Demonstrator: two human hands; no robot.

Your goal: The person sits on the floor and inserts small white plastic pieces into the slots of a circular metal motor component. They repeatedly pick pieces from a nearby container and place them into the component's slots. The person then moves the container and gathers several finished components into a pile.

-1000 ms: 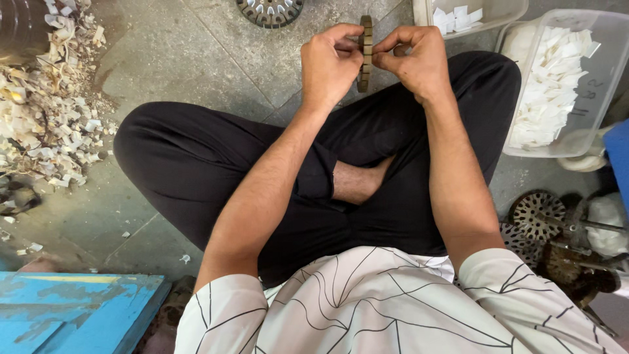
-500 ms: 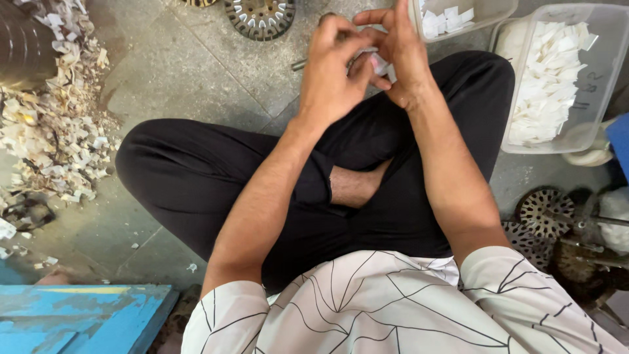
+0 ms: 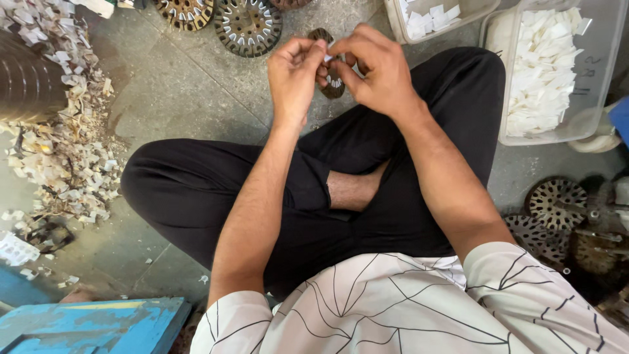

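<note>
Risk, disc: slotted metal disc (image 3: 333, 84) hangs above the floor between both hands; a loosened grip would likely drop it onto the concrete floor (image 3: 170, 98).
Risk, paper: small white slip (image 3: 325, 56) looks thin; it could crumple or slip free if pinched unevenly.
Left hand (image 3: 295, 73): fingers together, thumb and forefinger pinching the slip.
Right hand (image 3: 377, 69): fingers curled shut around the disc's upper edge.
Position: disc sits behind and below the fingertips, mostly hidden.
Nearby: tub of white slips (image 3: 557, 72) at right.
</note>
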